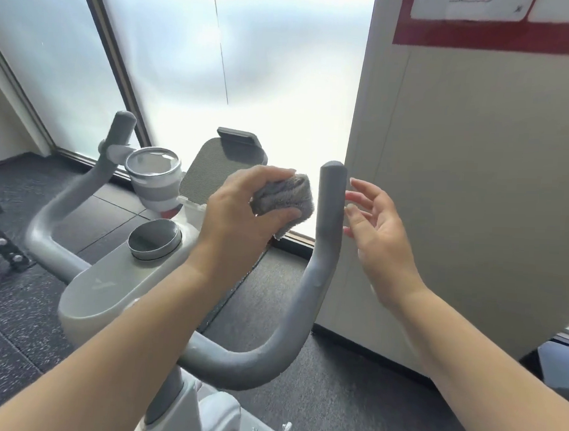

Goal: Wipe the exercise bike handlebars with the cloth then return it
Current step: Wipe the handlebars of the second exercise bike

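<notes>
The exercise bike's grey handlebars curve up on both sides; the right handlebar [329, 223] rises between my hands, the left handlebar [82, 187] stands further away. My left hand [241, 213] grips a bunched grey cloth [285, 197] just left of the right bar's upper end, close to it; whether it touches, I cannot tell. My right hand [374, 225] hovers on the bar's right side, fingers spread, fingertips near the bar and holding nothing.
A white console [110, 289] with a round grey knob [155, 239] sits at the bar's centre. Behind it are a tablet holder [213, 173] and a cup holder [153, 173]. A white panel [473, 191] stands close on the right. Frosted windows lie ahead, dark rubber floor below.
</notes>
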A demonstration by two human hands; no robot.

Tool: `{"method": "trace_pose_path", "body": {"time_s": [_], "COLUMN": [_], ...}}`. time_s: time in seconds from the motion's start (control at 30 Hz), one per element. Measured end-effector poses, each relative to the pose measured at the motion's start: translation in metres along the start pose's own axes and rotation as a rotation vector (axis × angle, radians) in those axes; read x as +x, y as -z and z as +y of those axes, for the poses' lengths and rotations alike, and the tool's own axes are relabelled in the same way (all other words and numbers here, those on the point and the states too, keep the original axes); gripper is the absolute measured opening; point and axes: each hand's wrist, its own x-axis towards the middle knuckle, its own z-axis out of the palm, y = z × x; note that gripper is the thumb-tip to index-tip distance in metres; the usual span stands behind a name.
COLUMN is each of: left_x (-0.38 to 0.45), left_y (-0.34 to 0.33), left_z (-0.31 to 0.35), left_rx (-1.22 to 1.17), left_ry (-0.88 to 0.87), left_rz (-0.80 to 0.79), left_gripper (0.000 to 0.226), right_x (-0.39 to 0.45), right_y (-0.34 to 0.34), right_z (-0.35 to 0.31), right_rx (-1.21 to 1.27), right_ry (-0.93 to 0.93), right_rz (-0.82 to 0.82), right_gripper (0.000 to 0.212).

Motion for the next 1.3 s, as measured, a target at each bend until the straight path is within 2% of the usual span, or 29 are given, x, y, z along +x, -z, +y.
{"method": "trace_pose_path", "body": {"time_s": [0.1,0.17,0.4,0.57,0.67,0.87,1.07,1.13,1.3], "left_x": [0.009,0.013,0.019,0.028,0.027,0.01,-0.012,-0.01,0.017], "left_y": [-0.01,-0.018,-0.034,-0.027,-0.032,-0.031,-0.01,-0.007,-0.025], "left_z": [0.008,0.01,0.011,0.009,0.014,0.013,0.001,0.002,0.021], "left_rx": [0.112,0.148,0.174,-0.006,0.131,0.203,0.21,0.149,0.102], "left_ry": [-0.198,-0.25,-0.276,-0.153,-0.253,-0.328,-0.24,-0.219,-0.265], "left_rz": [0.014,0.003,-0.031,0.041,0.044,-0.092,-0.305,-0.265,-0.004], "left_gripper": [0.045,0.043,0.032,0.039,0.04,0.047,0.045,0.043,0.04], "right_x": [0.006,0.007,0.007,0.005,0.005,-0.001,-0.005,-0.006,-0.01], "right_y": [-0.003,-0.005,-0.006,-0.006,-0.006,-0.01,-0.008,-0.006,-0.003], "right_z": [-0.001,-0.001,0.001,0.0,-0.001,0.002,0.003,0.002,-0.001], "right_rx": [0.084,0.107,0.126,0.106,0.104,0.076,0.058,0.054,0.066], "right_ry": [-0.015,-0.027,-0.023,-0.024,-0.03,-0.01,-0.007,-0.012,-0.037], "right_rz": [-0.023,-0.026,-0.022,-0.012,-0.006,-0.016,-0.032,-0.027,-0.039], "right_gripper": [0.026,0.025,0.026,0.026,0.028,0.034,0.037,0.037,0.037]}}
